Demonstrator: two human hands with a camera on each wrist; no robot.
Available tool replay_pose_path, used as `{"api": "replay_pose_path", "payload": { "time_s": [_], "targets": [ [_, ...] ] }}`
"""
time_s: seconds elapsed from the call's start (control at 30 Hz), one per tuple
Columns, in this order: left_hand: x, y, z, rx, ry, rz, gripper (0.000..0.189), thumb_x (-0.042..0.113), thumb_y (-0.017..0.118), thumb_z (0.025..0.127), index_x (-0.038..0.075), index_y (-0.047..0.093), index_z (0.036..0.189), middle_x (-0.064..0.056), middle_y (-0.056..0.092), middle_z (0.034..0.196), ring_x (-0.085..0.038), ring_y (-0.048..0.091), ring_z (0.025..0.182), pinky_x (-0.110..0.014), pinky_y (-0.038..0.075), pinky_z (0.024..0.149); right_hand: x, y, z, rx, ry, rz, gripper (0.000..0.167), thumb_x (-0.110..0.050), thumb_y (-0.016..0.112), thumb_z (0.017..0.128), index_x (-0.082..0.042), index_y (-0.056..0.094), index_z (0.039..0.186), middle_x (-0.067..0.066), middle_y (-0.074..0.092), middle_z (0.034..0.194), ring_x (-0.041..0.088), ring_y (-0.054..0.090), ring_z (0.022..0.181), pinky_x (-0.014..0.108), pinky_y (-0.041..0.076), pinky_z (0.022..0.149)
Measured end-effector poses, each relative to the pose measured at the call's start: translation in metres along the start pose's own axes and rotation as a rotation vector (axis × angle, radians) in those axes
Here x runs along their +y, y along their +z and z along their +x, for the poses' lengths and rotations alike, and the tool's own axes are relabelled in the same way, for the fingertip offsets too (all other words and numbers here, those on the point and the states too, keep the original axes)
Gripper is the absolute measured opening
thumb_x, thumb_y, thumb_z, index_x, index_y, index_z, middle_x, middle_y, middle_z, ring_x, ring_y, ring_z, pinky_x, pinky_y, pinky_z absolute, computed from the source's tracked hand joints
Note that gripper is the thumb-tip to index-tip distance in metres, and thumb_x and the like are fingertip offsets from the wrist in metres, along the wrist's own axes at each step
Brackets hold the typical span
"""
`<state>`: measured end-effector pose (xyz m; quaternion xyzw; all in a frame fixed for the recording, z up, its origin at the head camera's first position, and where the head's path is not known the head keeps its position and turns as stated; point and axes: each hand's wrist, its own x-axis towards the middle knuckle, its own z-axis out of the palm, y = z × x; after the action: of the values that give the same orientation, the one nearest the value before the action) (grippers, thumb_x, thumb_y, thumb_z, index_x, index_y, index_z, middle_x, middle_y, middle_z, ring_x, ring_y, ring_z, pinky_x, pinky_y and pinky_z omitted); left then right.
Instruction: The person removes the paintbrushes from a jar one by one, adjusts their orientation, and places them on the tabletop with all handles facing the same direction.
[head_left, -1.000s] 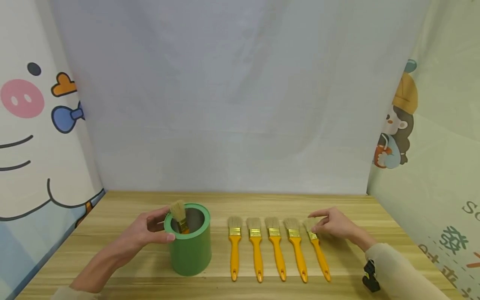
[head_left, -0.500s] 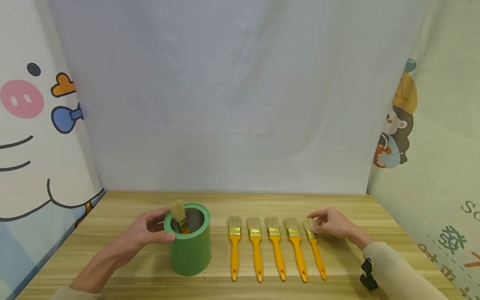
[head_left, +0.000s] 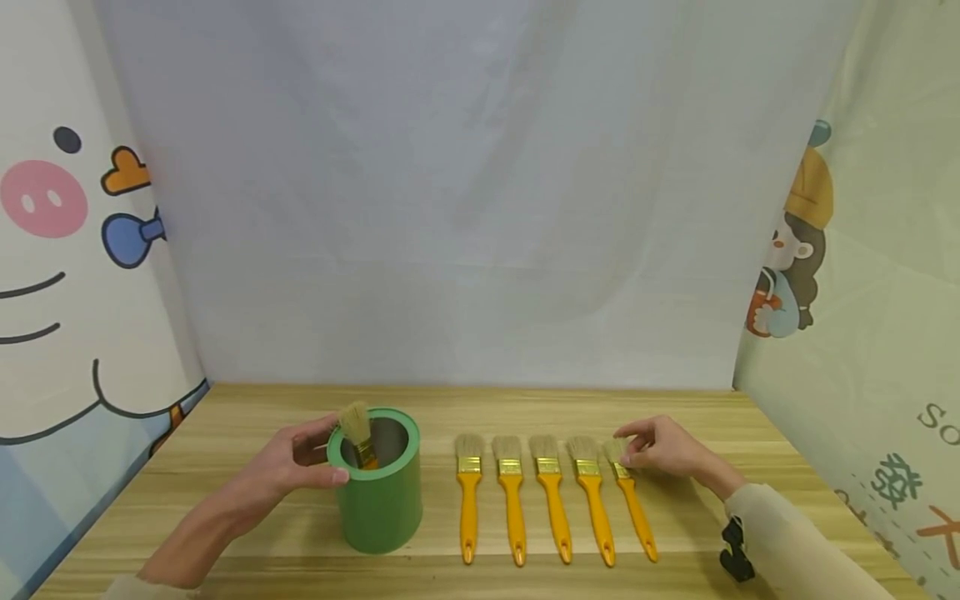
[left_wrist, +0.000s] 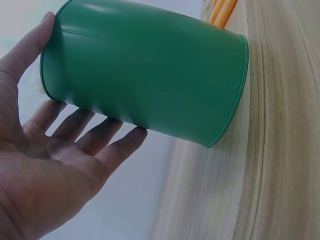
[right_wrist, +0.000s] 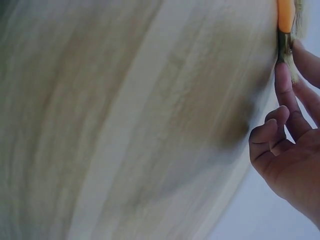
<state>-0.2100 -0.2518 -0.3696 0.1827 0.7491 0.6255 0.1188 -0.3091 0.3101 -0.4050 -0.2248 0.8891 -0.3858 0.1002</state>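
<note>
My left hand (head_left: 288,467) holds the green can (head_left: 380,517) from its left side, thumb at the front of the rim. In the left wrist view the fingertips press against the can's wall (left_wrist: 145,70). One paintbrush (head_left: 356,427) stands in the can, bristles up, leaning to the left. My right hand (head_left: 663,450) pinches the bristle end of the rightmost paintbrush (head_left: 637,517) in the row, its orange handle pointing toward me. In the right wrist view thumb and index finger are at the bristles of this brush (right_wrist: 285,20), with other fingers curled below.
Several more orange-handled paintbrushes (head_left: 553,500) lie side by side between can and right hand, bristles away from me. The wooden table (head_left: 262,408) ends at a pale cloth backdrop (head_left: 465,208). Printed cloths hang at left and right.
The rightmost paintbrush's handle has swung slightly left, closer to its neighbour, and then a little back. My right hand has barely shifted; the left hand and can have stayed put.
</note>
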Motion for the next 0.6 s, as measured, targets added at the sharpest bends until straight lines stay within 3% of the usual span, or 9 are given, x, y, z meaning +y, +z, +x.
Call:
{"api": "replay_pose_path", "payload": {
  "time_s": [0.6],
  "targets": [
    [-0.0008, -0.0002, -0.0006, -0.015, 0.019, -0.009, 0.082, 0.015, 0.073, 0.098, -0.001, 0.029, 0.165, -0.028, 0.039, 0.160, -0.049, 0.046, 0.141, -0.041, 0.053, 0.098, -0.0008, 0.0001, -0.0024, 0.005, 0.003, -0.016, 0.047, -0.009, 0.081, 0.092, 0.015, 0.065, 0.130, 0.007, 0.074, 0.092, 0.025, 0.066, 0.083, 0.030, 0.053, 0.070]
  ]
}}
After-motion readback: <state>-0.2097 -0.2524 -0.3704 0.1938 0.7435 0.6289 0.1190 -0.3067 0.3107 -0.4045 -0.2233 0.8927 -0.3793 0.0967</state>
